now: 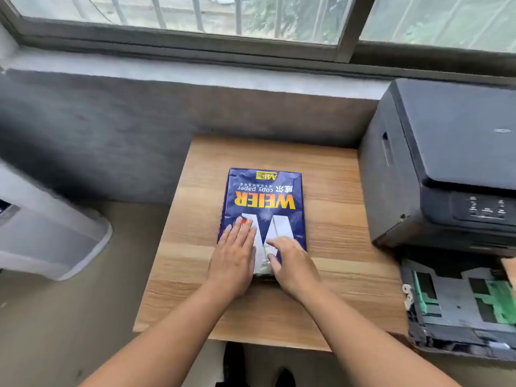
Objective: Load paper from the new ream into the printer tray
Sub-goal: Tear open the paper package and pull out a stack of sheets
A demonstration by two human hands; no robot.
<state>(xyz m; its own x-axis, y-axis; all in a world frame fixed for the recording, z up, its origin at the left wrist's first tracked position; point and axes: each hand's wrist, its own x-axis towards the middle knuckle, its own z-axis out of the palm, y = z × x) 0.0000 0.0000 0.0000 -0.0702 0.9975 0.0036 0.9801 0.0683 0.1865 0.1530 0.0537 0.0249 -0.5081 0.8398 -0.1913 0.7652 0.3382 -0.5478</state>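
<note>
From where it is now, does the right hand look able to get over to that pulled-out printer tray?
Probably yes. The right hand rests on the ream, and only bare table shows between it and the tray, which sits open.

Lying flat on the light wood-grain desk (329, 174): a blue wrapped paper ream (268, 196); sitting at right, a dark grey printer (446, 152).

ream (262, 199) on table (329, 174), printer (441, 163) right.
</note>
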